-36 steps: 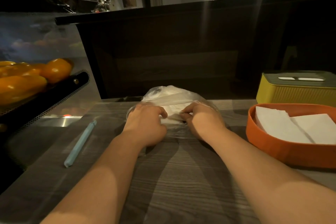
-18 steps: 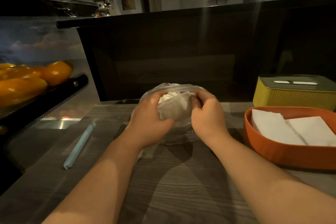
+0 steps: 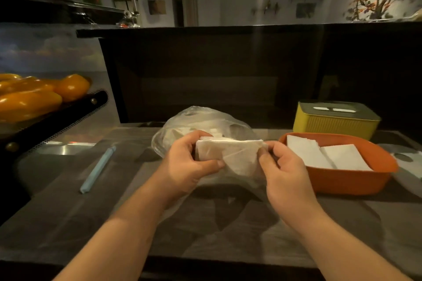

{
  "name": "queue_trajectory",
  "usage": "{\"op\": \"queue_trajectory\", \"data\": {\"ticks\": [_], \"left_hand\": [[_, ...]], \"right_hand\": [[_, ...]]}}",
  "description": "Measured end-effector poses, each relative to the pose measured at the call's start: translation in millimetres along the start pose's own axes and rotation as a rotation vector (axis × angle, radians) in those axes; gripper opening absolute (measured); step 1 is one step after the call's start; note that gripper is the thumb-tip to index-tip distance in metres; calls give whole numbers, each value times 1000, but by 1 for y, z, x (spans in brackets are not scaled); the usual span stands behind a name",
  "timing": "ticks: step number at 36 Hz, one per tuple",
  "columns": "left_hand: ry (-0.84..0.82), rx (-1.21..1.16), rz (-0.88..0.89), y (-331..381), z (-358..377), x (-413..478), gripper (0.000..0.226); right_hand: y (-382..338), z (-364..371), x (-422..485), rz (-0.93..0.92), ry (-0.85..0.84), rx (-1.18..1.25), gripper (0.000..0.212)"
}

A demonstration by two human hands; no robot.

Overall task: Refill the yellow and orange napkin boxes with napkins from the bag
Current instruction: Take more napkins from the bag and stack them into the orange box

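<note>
Both hands are up off the table [image 3: 205,235], approx mid-width. The left hand [image 3: 189,163] grips the L end of the napkin stack [image 3: 230,154], fingers curled over the top, thumb on the front face. The right hand [image 3: 285,173] pinches the R end, thumb + fingers closed on it. Clear film seems draped over that end, so can't tell if it has paper, plastic or both. The stack is held lifted just in front of the bag [image 3: 198,121], which sits crumpled toward the far edge w/ more white paper inside.

The orange box [image 3: 342,186] is at the R edge, open, w/ two napkin piles [image 3: 319,155] lying in it. The yellow box [image 3: 331,124] is behind it near the far R corner, lid on, slot on top. A blue stick [image 3: 98,169] lies toward the L edge, and yellow peppers [image 3: 29,102] sit beyond it.

Handling, my read: the stack is v. light and soft w/ no stiffness, so it prob. sags + fans if held by one end. Best hold = both short ends squeezed flat, or one hand across the middle w/ thumb under. The paper creases + tears easily, so no hard pulls. The film looks slick + clingy, and prob. needs peeling off the R end first or the bag drags along.
</note>
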State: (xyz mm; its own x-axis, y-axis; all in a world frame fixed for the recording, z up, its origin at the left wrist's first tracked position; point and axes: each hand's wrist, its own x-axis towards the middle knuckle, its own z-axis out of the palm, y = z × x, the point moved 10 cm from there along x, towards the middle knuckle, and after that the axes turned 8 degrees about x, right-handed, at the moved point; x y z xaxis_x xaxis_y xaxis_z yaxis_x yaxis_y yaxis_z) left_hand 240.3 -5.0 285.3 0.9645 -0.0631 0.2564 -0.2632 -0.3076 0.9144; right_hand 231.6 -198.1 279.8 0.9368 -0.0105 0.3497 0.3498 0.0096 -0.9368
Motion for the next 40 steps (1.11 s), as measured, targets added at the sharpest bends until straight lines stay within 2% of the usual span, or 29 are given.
{"op": "queue_trajectory", "data": {"ticks": [4, 9, 16, 20, 23, 27, 32, 40], "left_hand": [[-25, -40, -114, -12, 32, -25, 41], [46, -29, -169, -19, 61, -48, 45], [91, -79, -165, -12, 75, -57, 57], [51, -129, -160, -5, 89, -60, 54], [19, -145, -158, -4, 97, -61, 53], [80, -85, -134, -3, 90, -62, 55], [59, 28, -59, 10, 95, -62, 58], [30, -6, -62, 8, 98, -61, 60]], "right_hand": [[10, -26, -28, 76, 52, 1, 21], [23, -52, -45, 166, 86, 33, 22], [28, -47, -50, 273, 7, 233, 28], [26, -46, -48, 221, 14, 134, 40], [22, -50, -48, 184, 57, 113, 42], [21, -62, -49, 133, 127, 100, 42], [20, -58, -47, 114, 85, 107, 38], [19, -50, -50, 110, -14, 57, 52]]}}
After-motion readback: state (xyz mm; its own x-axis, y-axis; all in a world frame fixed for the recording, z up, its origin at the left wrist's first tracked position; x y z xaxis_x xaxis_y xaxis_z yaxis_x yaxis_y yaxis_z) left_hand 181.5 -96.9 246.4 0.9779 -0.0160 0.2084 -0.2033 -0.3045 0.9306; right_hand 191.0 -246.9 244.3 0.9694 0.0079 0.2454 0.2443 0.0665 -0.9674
